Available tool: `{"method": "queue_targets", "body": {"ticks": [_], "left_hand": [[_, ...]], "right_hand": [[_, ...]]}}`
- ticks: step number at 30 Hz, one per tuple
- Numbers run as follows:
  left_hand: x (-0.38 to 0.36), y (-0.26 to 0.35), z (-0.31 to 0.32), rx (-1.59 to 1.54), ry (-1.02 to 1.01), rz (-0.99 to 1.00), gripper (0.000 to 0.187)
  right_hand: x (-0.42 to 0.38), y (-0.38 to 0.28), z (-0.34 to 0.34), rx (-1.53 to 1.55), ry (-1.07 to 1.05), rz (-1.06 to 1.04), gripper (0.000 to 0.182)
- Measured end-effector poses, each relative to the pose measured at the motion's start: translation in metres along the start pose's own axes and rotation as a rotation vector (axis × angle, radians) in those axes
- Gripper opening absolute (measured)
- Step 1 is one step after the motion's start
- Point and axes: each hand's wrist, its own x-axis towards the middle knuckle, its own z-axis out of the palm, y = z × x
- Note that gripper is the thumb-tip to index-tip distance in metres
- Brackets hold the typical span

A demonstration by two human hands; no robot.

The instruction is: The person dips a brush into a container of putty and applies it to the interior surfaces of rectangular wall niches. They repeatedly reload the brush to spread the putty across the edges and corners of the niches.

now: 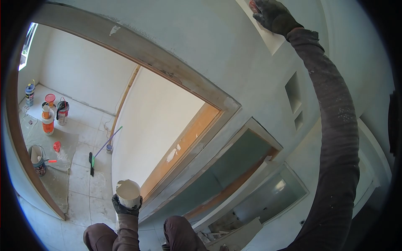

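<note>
My left hand (pixel 127 208), in a dark glove, is wrapped round a round white tub (pixel 128 193) at the bottom centre-left, its open top facing up. My right hand (pixel 272 16), also in a dark glove, is raised at the top right with its arm stretched out. Its fingers are closed round a small reddish thing (pixel 253 6) that I cannot make out, against the edge of a pale wall recess (pixel 270 41). The pale wall (pixel 234 54) lies behind and around it.
A doorway with a worn frame (pixel 167 69) opens onto a tiled room. Several buckets, such as an orange-white one (pixel 48 125), stand there beside a plastic sheet (pixel 63 146) and a broom (pixel 91 164). Small wall niches (pixel 294 93) are below my right hand.
</note>
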Motion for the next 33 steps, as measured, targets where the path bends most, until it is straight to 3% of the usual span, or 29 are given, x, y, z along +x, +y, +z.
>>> {"method": "queue_targets", "body": {"ticks": [2,5,14,16,20,22,23,25,29,31,33], "left_hand": [[-0.001,0.001,0.003,-0.024,0.006,-0.002,0.055],[0.004,0.006,-0.007,-0.046,-0.009,-0.014,0.055],[-0.005,0.015,-0.004,-0.051,-0.019,0.033,0.058],[-0.003,0.016,-0.006,-0.047,-0.015,0.049,0.058],[-0.002,0.016,-0.011,-0.061,-0.023,0.003,0.06],[-0.003,0.015,-0.011,-0.054,-0.026,-0.009,0.061],[-0.003,0.014,-0.012,-0.062,-0.029,-0.006,0.062],[-0.002,0.014,-0.014,-0.065,-0.031,-0.005,0.063],[-0.001,0.014,-0.013,-0.053,-0.046,0.023,0.062],[-0.005,0.011,-0.009,-0.055,-0.05,0.025,0.061],[-0.006,0.011,-0.005,-0.046,0.009,0.042,0.057]], "right_hand": [[0.006,0.001,0.011,-0.084,0.014,-0.064,0.017],[0.014,0.0,0.019,0.086,0.055,-0.096,0.012],[0.029,-0.017,-0.006,0.338,0.009,0.067,0.013],[0.027,-0.014,-0.001,0.168,-0.218,0.089,0.009],[0.028,-0.016,0.005,0.031,-0.176,0.046,0.007],[0.026,-0.017,-0.001,0.205,-0.016,-0.01,0.008],[0.027,-0.016,-0.007,0.207,-0.016,-0.011,0.008],[0.022,-0.01,-0.016,0.286,-0.21,-0.01,0.011],[0.009,0.001,-0.012,0.37,-0.173,-0.037,0.013],[0.004,0.0,0.0,0.324,-0.179,0.161,0.013],[-0.005,0.001,-0.006,0.356,-0.172,0.161,0.013]]}}
